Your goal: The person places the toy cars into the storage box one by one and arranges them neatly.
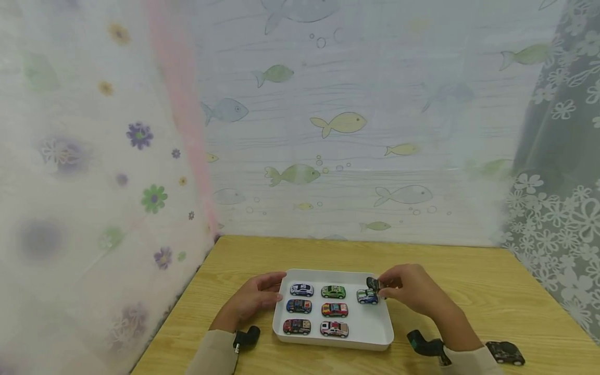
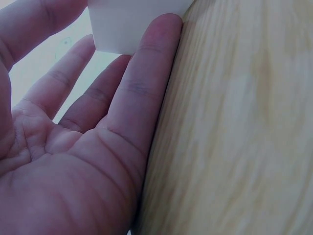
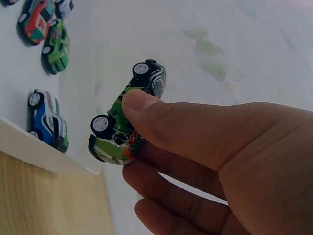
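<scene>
Over the tray's far right corner: I see my right hand [image 1: 412, 291] pinching a green toy car [image 3: 128, 120] by its sides.
Handling: I judge it light, rigid, rolls freely; hold the body, not the wheels.
Left hand [image 1: 255, 301]: fingers straight, steadying the white tray [image 1: 370, 333].

Two bare hands, the left hand [image 1: 255, 301] and the right hand [image 1: 412, 289], extend from long beige sleeves that end at the wrists. A small black camera unit [image 1: 247, 337] is strapped to the left wrist, with a pale metal fitting showing. A similar black unit [image 1: 427, 346] with a dark green tint sits on the right wrist. No rings or gloves are worn.
</scene>
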`<state>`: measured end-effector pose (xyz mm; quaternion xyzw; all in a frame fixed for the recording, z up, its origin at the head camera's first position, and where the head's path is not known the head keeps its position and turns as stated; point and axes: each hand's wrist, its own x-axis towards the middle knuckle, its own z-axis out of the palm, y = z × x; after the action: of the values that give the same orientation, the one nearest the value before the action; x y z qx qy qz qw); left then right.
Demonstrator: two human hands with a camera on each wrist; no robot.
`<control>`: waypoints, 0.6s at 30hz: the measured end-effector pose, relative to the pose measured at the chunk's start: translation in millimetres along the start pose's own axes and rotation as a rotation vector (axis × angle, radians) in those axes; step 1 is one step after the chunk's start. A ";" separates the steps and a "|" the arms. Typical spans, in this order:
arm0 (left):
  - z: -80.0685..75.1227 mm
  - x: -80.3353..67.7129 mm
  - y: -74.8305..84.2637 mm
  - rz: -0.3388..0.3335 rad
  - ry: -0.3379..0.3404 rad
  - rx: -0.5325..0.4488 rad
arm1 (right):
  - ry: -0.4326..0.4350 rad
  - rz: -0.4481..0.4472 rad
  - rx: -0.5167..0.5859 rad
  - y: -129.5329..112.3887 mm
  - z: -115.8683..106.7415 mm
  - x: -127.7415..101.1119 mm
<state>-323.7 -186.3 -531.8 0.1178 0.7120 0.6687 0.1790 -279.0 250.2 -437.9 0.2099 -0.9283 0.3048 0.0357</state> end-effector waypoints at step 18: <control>1.0 -0.3 3.3 -0.014 0.000 -0.004 | -0.200 -0.047 -0.043 -1.5 27.0 5.1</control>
<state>-323.2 -185.3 -528.5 0.1126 0.7114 0.6688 0.1840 -281.3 231.6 -458.0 0.2603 -0.9283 0.2615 -0.0453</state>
